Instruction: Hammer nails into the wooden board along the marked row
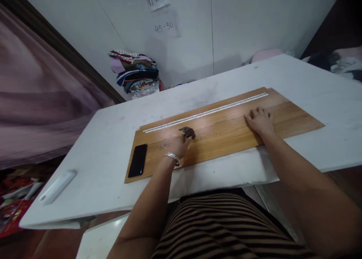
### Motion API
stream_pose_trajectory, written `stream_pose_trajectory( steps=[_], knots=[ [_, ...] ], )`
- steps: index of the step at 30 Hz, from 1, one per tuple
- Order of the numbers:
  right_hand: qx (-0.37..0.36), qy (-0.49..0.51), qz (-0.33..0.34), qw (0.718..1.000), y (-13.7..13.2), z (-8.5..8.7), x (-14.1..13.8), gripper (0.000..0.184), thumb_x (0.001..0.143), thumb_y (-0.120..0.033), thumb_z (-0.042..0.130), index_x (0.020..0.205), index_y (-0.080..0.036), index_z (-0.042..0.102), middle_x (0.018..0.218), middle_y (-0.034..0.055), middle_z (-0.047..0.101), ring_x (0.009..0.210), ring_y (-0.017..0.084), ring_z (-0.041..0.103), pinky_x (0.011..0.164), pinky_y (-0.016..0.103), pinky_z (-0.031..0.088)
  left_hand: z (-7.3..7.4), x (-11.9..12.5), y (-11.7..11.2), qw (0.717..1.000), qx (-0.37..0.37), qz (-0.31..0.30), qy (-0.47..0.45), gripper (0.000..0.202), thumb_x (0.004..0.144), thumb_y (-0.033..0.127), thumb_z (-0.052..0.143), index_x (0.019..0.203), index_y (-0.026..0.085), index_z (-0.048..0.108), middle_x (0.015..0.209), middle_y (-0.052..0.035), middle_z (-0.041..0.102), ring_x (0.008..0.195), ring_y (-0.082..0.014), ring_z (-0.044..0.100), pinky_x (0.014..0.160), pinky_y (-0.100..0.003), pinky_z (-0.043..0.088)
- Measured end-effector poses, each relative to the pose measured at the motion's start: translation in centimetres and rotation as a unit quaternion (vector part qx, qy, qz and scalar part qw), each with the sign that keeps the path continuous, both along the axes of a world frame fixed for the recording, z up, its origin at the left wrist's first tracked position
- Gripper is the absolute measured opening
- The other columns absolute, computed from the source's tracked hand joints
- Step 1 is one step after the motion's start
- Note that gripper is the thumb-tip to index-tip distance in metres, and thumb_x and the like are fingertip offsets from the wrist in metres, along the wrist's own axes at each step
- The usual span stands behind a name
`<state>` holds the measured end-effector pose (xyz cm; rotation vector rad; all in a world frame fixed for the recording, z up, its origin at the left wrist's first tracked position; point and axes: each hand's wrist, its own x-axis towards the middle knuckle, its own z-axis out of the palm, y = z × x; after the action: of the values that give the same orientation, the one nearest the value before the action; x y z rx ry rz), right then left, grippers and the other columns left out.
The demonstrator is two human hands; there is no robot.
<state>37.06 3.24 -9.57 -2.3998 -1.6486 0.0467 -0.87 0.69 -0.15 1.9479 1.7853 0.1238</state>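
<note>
A long wooden board (294,117) lies on the white table (311,78). My left hand (179,144), with a silver bracelet at the wrist, is closed around a small dark hammer-like tool (188,132) resting on the board. A few thin nails (162,146) lie just left of that hand. A row of small dark dots (209,136) runs along the board to the right of the tool. My right hand (260,121) rests flat on the board with fingers spread, holding nothing. A white strip (206,112) runs along the board's far edge.
A black phone (137,160) lies on the board's left end. A white bar-shaped object (58,186) sits near the table's left front corner. A pile of folded cloth (135,74) stands against the wall. A pink curtain (34,100) hangs at the left.
</note>
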Motion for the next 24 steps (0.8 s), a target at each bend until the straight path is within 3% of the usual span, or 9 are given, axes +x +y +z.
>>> stream_pose_trajectory(
  steps=[10,18,24],
  knots=[
    [0.003,0.008,0.001,1.0,0.03,-0.07,0.06,0.064,0.103,-0.053,0.027,0.136,-0.013,0.064,0.15,0.0227,0.054,0.14,0.037,0.043,0.113,0.055,0.032,-0.62,0.34,0.16,0.999,0.014,-0.025,0.016,0.036,0.101,0.037,0.049,0.116,0.014,0.071,0.109,-0.0152,0.078,0.101,-0.0264,0.073,0.087,-0.033,0.051],
    [0.003,0.009,0.001,1.0,0.12,-0.23,0.18,0.065,0.102,-0.054,0.027,0.136,-0.012,0.064,0.152,0.0232,0.052,0.14,0.037,0.043,0.113,0.055,0.031,-0.04,0.31,-0.06,1.0,0.003,-0.01,0.015,0.036,0.102,0.038,0.049,0.115,0.013,0.071,0.09,-0.0116,0.078,0.087,-0.0243,0.074,0.08,-0.032,0.052],
    [0.004,0.004,0.003,1.0,0.18,-0.33,0.22,0.063,0.103,-0.053,0.027,0.135,-0.013,0.064,0.151,0.0229,0.054,0.14,0.037,0.043,0.114,0.055,0.03,-0.46,0.28,0.07,0.999,0.017,-0.017,0.021,0.035,0.1,0.036,0.05,0.116,0.014,0.071,0.103,-0.0143,0.078,0.097,-0.0264,0.074,0.084,-0.033,0.052]
  ],
)
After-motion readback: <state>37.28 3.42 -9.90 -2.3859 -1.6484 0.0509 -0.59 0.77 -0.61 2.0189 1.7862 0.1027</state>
